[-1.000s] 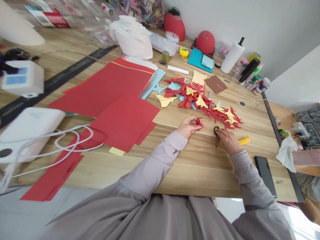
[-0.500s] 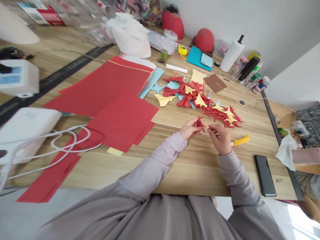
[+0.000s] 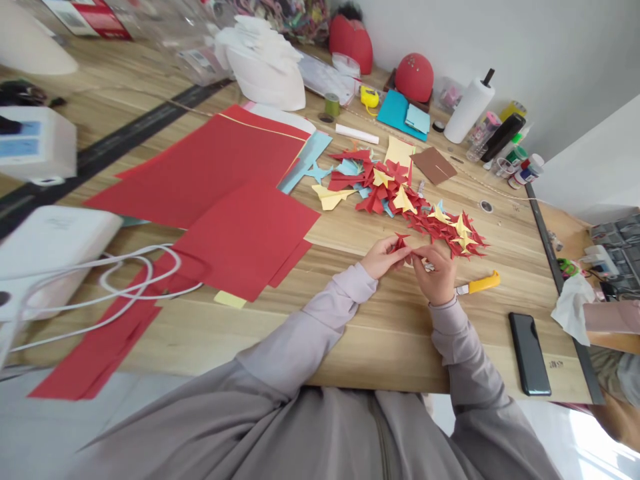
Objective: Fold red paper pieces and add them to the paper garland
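A small folded red paper piece (image 3: 401,243) is pinched in my left hand (image 3: 382,257) above the wooden table. My right hand (image 3: 436,272) meets it from the right, its thumb and fingers pressed together at the piece's lower edge. Something small, silvery or white, shows at the right fingers; I cannot make out what it is. Just beyond my hands lies a heap of folded red, yellow and blue paper shapes (image 3: 395,190). Large red paper sheets (image 3: 250,233) are spread to the left.
An orange-handled knife (image 3: 483,283) and a black phone (image 3: 530,353) lie at the right. White cables (image 3: 145,293) cross a white device (image 3: 55,253) at the left. Bottles (image 3: 503,133), a white roll (image 3: 469,110) and a tape measure (image 3: 369,97) stand or lie at the back.
My right hand has moved left and in, so its fingertips now meet the red piece and my left fingers. The view has shifted slightly.
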The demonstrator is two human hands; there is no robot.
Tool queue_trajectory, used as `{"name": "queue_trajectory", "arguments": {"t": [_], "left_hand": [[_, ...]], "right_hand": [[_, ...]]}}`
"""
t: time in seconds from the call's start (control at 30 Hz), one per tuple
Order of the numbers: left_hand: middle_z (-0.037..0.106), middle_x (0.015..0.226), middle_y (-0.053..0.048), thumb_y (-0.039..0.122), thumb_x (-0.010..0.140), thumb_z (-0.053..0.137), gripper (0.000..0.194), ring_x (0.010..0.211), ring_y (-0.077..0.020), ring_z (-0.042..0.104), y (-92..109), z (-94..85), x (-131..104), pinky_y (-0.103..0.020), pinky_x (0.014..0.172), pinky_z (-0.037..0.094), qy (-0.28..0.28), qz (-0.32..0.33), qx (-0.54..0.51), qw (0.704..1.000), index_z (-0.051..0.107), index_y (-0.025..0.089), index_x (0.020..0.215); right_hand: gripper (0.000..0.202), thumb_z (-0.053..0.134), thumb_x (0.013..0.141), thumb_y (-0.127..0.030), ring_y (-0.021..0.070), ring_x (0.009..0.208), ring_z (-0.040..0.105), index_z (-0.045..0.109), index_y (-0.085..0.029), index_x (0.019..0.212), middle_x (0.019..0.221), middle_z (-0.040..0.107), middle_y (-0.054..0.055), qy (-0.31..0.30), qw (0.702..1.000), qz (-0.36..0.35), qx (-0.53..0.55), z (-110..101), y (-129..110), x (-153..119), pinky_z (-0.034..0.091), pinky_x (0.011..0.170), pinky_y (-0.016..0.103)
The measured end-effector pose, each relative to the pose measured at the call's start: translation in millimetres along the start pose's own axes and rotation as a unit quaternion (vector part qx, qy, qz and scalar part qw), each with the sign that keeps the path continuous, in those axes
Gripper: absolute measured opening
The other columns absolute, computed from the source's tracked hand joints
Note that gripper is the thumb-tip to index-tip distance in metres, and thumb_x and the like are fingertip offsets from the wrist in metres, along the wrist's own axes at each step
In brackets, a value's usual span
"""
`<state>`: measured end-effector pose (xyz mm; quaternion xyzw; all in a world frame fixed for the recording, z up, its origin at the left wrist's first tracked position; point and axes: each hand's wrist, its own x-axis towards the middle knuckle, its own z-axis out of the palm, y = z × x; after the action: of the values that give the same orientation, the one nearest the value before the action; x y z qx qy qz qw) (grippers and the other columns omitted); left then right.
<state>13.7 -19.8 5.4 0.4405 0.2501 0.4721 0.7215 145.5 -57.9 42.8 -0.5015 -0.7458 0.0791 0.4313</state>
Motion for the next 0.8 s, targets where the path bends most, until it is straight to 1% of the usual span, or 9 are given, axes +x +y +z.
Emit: {"name": "queue_trajectory", "arguments": {"t": [0.07,0.13,0.33,0.5,0.57,0.7,0.8], "left_hand": [[0.055,0.057,0.002,0.041,0.069,0.065,0.032,0.043,-0.0047,0.044,0.1,0.5,0.0,-0.019,0.042,0.031,0.006,0.003,0.010,1.000,0.052,0.013,0.068],[0.054,0.056,0.002,0.041,0.069,0.065,0.032,0.043,-0.0043,0.043,-0.2,0.2,0.1,-0.019,0.042,0.031,0.005,0.009,0.016,1.000,0.053,0.012,0.067],[0.051,0.053,0.003,0.041,0.071,0.064,0.031,0.040,-0.0042,0.041,-4.3,-4.3,1.3,-0.020,0.042,0.030,0.000,0.022,0.040,0.999,0.054,0.012,0.065],[0.050,0.051,0.003,0.042,0.069,0.065,0.032,0.040,-0.0045,0.040,-3.1,-4.7,0.8,-0.020,0.041,0.029,0.004,0.024,0.047,0.999,0.054,0.012,0.065],[0.050,0.050,0.003,0.043,0.068,0.065,0.033,0.040,-0.0044,0.039,-0.8,-3.9,0.0,-0.019,0.041,0.028,0.007,0.019,0.057,0.998,0.054,0.012,0.065],[0.050,0.051,0.003,0.045,0.066,0.066,0.035,0.041,-0.0045,0.039,3.4,-2.4,-1.7,-0.019,0.041,0.028,0.007,0.009,0.078,0.997,0.054,0.012,0.065],[0.049,0.051,0.003,0.046,0.065,0.067,0.036,0.041,-0.0045,0.038,4.9,-1.3,-2.3,-0.019,0.042,0.028,0.009,0.003,0.078,0.997,0.053,0.012,0.065]], "right_hand": [[0.012,0.054,0.078,-0.016,0.0156,0.072,0.060,0.065,-0.019,0.081,0.075,0.064,0.005,0.005,1.000,-0.003,0.007,0.2,0.2,-0.4,0.049,0.067,0.029],[0.013,0.054,0.079,-0.017,0.0158,0.072,0.060,0.066,-0.020,0.081,0.076,0.065,0.004,-0.001,1.000,0.010,0.016,-0.5,-0.3,-0.3,0.049,0.067,0.030],[0.012,0.056,0.078,-0.021,0.0149,0.067,0.058,0.067,-0.021,0.080,0.073,0.066,0.003,-0.032,0.994,0.094,0.055,-2.8,-2.5,0.4,0.047,0.061,0.028],[0.011,0.058,0.077,-0.025,0.0149,0.067,0.059,0.067,-0.019,0.079,0.073,0.066,0.003,-0.035,0.982,0.150,0.108,-1.2,1.1,-3.3,0.047,0.063,0.028],[0.013,0.058,0.077,-0.027,0.0154,0.068,0.060,0.066,-0.017,0.080,0.075,0.067,0.004,-0.047,0.976,0.169,0.127,-0.9,2.7,-4.7,0.048,0.064,0.028],[0.019,0.057,0.078,-0.033,0.0156,0.066,0.060,0.065,-0.016,0.077,0.072,0.067,0.005,-0.063,0.973,0.195,0.108,-1.2,3.5,-4.6,0.048,0.063,0.028],[0.018,0.056,0.078,-0.032,0.0153,0.062,0.060,0.064,-0.016,0.074,0.068,0.066,0.005,-0.070,0.976,0.191,0.076,-1.6,2.4,-2.7,0.047,0.061,0.028]]}}
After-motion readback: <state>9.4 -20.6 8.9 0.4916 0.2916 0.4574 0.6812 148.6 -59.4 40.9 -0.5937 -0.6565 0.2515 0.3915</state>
